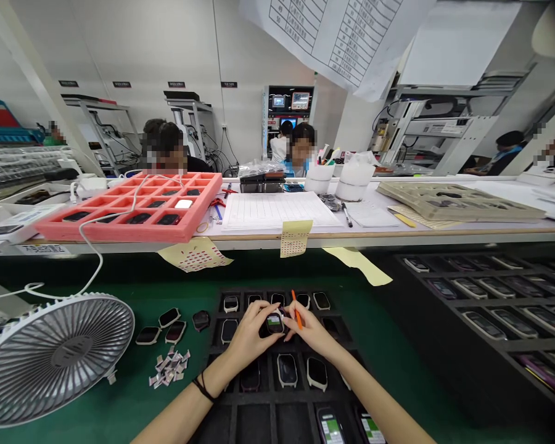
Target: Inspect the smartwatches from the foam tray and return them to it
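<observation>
While both hands meet over the black tray (222, 370), the left hand (248, 336) cups a small watch body (274, 322) from the left, fingers closed on it; its screen shows green. Right hand (311, 332) touches the watch's right edge and pinches an orange pen (296, 309), tip up and tilted. Watch sits above the tray's middle rows, between the two hands. Tray slots hold more watch bodies: a row beyond the hands, a few nearer, two lit ones at the bottom edge. Dark band on left wrist. Left of the tray, on the green mat (134, 394): four loose watch bodies (169, 325), a heap of small tabs (169, 368), a white fan (50, 356). Second black tray (490, 308) at right. Pink tray (134, 209) on the shelf beyond. People seated behind it.
</observation>
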`<state>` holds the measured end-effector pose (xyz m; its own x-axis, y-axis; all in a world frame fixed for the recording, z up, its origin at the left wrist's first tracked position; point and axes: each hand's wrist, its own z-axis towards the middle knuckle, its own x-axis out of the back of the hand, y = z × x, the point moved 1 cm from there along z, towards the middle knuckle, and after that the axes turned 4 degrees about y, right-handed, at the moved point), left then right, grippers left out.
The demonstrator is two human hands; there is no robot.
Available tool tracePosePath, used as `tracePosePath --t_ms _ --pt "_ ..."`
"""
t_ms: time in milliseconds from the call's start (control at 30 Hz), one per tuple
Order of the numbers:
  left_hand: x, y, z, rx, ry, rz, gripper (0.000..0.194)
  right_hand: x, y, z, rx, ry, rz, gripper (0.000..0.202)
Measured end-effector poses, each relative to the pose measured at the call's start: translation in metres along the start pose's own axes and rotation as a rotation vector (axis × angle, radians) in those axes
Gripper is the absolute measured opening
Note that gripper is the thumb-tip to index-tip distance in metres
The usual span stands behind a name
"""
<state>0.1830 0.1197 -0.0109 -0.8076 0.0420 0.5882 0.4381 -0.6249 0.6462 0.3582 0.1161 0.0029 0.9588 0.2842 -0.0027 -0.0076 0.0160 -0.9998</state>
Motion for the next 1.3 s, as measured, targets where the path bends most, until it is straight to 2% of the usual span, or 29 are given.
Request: tracePosePath --t_ms 233,400,533,700,1000,1300 --pt "-0.003 -0.003 -0.002 -0.034 -0.048 0.035 0.063 -0.007 0.004 -0.004 0.021 0.014 -0.060 0.042" --pt "0.001 0.001 0.002 0.022 0.026 -0.050 0.051 -0.006 0.004 -0.001 -0.015 -0.008 0.119 0.048" --pt "0.005 0.006 0.005 -0.031 0.083 -0.112 0.044 -0.003 -0.002 -0.001 -0.090 -0.026 0.267 0.047" --pt "0.006 0.010 0.005 -0.078 0.089 -0.152 0.044 -0.005 -0.009 -0.006 -0.160 -0.081 0.392 0.047" --pt "0.006 0.012 0.005 -0.103 0.084 -0.153 0.042 -0.006 -0.013 -0.007 -0.110 -0.081 0.354 0.049" --pt "0.004 0.014 0.004 -0.130 0.037 -0.148 0.048 -0.005 -0.005 -0.004 -0.112 -0.051 0.319 0.049"
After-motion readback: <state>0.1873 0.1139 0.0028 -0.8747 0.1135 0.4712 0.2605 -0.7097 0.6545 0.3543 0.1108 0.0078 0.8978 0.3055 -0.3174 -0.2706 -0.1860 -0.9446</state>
